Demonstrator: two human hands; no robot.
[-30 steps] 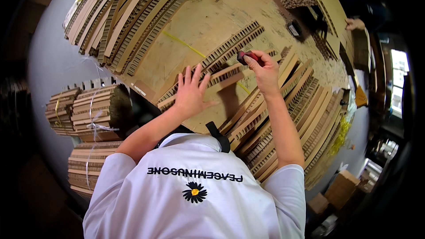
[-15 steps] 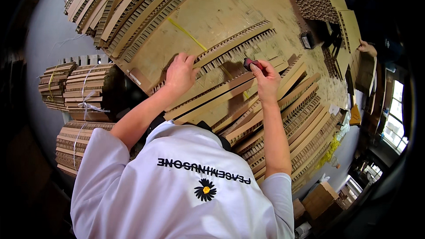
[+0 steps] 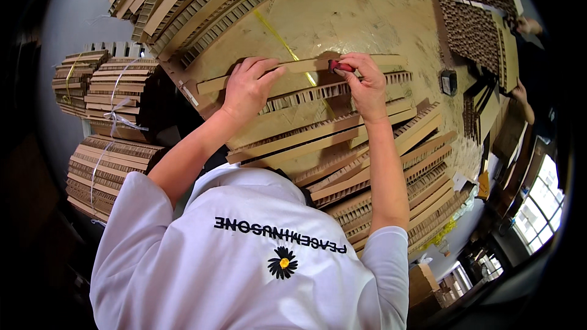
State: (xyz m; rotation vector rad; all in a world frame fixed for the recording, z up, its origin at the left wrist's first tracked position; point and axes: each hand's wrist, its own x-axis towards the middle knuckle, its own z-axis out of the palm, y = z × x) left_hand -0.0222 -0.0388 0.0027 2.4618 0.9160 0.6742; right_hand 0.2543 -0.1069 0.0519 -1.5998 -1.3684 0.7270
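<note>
My left hand (image 3: 249, 87) rests with fingers spread over a long honeycomb cardboard strip (image 3: 306, 66) on the work table (image 3: 361, 12). Closed in my right hand (image 3: 367, 90) is a small red and black hand tool (image 3: 341, 66), held at the strip's right part; its working end is too small to make out. Just nearer to me lies another cardboard strip (image 3: 324, 91), its open honeycomb cells showing. A yellow strap (image 3: 272, 29) runs across the table and passes under the strips.
Stacked cardboard strips (image 3: 183, 21) fill the far left, and more strips (image 3: 422, 177) lie near my right arm. Strapped bundles (image 3: 116, 95) stand left of the table. A small black box (image 3: 448, 82) sits at right, near honeycomb sheets (image 3: 468, 30) and another person's hand (image 3: 520, 93).
Both hands have shifted slightly, the tool now right at the far strip. That strip now shows a smooth face and lies more level, apart from the comb-edged one. My view has turned a little.
</note>
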